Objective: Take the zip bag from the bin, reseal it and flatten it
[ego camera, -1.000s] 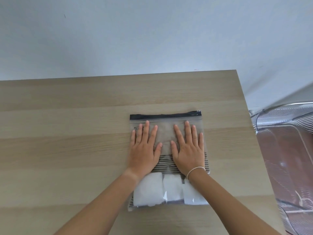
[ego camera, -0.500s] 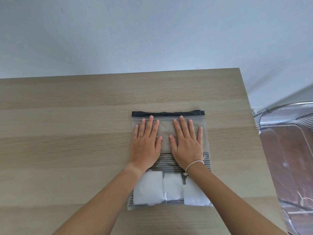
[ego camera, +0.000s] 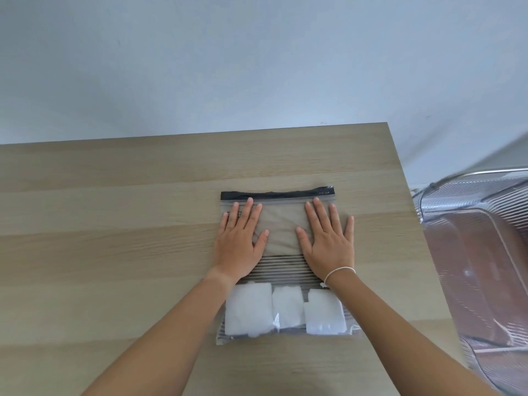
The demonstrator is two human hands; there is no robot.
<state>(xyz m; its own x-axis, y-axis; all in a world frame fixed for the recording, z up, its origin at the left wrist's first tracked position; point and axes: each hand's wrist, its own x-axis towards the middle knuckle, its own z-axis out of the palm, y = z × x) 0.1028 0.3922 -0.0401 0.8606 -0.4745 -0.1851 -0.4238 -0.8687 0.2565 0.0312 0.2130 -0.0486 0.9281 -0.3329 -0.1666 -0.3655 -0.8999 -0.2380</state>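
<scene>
Under our two flat palms the wooden counter [ego camera: 114, 252] spreads wide and bare around the work, its right edge close to our right hand [ego camera: 328, 241]. Past that edge, well to the right of both hands, stands the clear ribbed bin [ego camera: 485, 252] with a metal rim, apart from the counter. Between and beneath our hands lies the zip bag [ego camera: 281, 232], flat on the counter, its black zip strip [ego camera: 277, 194] just beyond our fingertips and lying straight; whether it is fully sealed we cannot tell. Our left hand [ego camera: 240, 241] and right hand both press down open, fingers spread, gripping nothing, one on each side of the bag's upper half. Nearer to us than the wrists, three white folded pads [ego camera: 248, 310] sit side by side inside the bag against a striped band [ego camera: 280, 267]. A thin white band [ego camera: 340, 272] circles our right wrist. Small marks at the strip's right end are too small to read.
</scene>
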